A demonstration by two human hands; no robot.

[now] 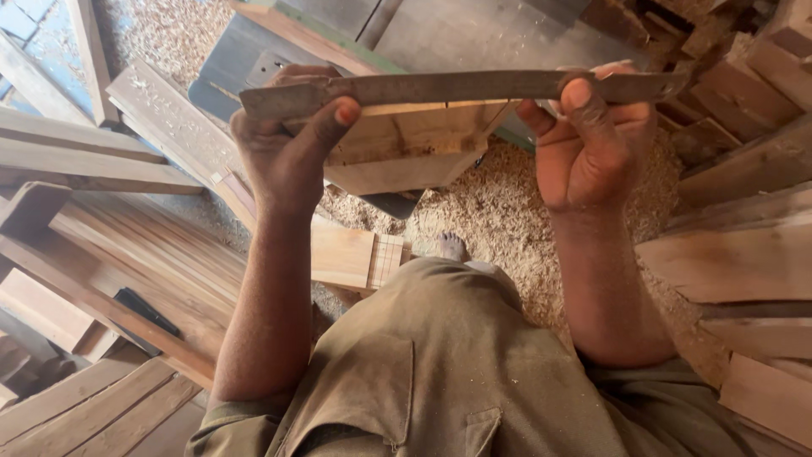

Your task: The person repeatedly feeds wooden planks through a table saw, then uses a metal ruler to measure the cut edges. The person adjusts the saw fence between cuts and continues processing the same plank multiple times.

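long flat metal strip (pixel 461 87), dull grey, rust-mottled, held level at chest height over sawdust floor (pixel 499 211). left hand (pixel 283 152) clamped on one end, right hand (pixel 592 144) pinching other; far tip hard to make out. pale wooden block (pixel 406 148) partly hidden behind.

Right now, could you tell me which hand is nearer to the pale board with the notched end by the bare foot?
Left. The left hand is above the notched board; the right hand is farther off, up and right of it.

Sawdust-strewn floor (pixel 499 211), stacked planks (pixel 127 245) at left, rough timber offcuts (pixel 744 254) at right, pale wooden block (pixel 406 148), possibly a machine table (pixel 474 38) behind.
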